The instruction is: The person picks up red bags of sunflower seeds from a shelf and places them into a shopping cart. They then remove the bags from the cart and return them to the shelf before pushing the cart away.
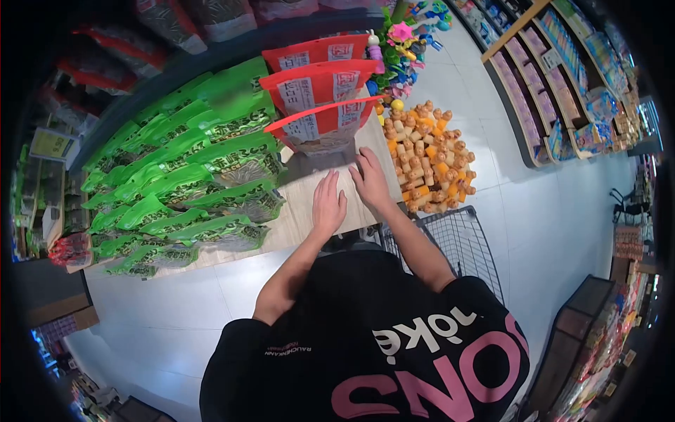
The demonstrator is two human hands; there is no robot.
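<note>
My left hand [328, 202] lies flat, fingers together, on a bare patch of the light wooden display table [295, 218]. My right hand [370, 179] rests flat beside it, a little farther up the same bare patch. Neither hand holds anything. Rows of green snack packets [190, 176] lie to the left of my hands. Red-topped bags [316, 91] stand just beyond my fingertips.
A pile of small orange and tan toys [430, 165] hangs at the table's right end, with colourful toys [404, 39] above it. A black wire shopping cart [457, 239] stands under my right forearm. Shelves of goods [562, 77] line the aisle at the right; the floor is pale tile.
</note>
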